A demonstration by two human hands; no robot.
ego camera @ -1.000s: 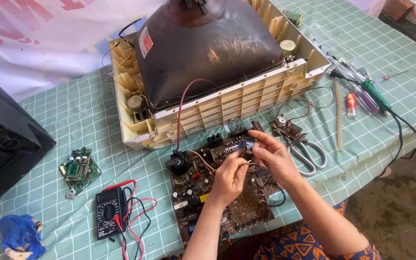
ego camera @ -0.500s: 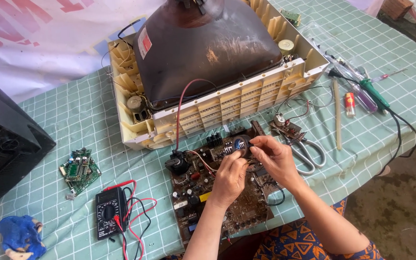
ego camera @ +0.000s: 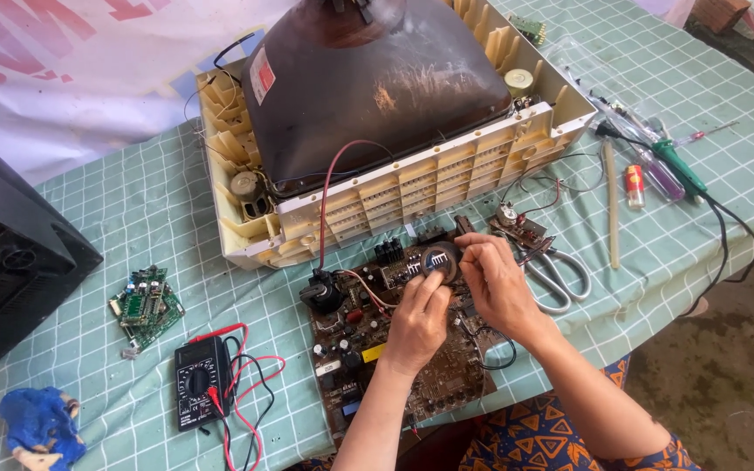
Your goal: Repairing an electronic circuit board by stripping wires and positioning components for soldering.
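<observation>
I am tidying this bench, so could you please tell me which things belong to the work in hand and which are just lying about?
In hand:
- left hand and right hand, both on the small round dark part
- large brown circuit board beneath them

Lying about:
- black multimeter with red leads
- small green circuit board
- grey-handled scissors
- green-handled screwdriver
- blue cloth

Both hands meet over a brown circuit board [ego camera: 394, 349] that lies on the surface [ego camera: 133, 227], which is covered in a green checked cloth. The left hand [ego camera: 416, 323] and right hand [ego camera: 495, 283] together pinch a small round dark part [ego camera: 439, 260] just above the board's far edge. Behind it stands an opened television chassis [ego camera: 394, 122] with its dark picture tube. Scissors [ego camera: 556, 270] lie just right of the right hand. A multimeter [ego camera: 198, 392] with red leads sits to the left.
</observation>
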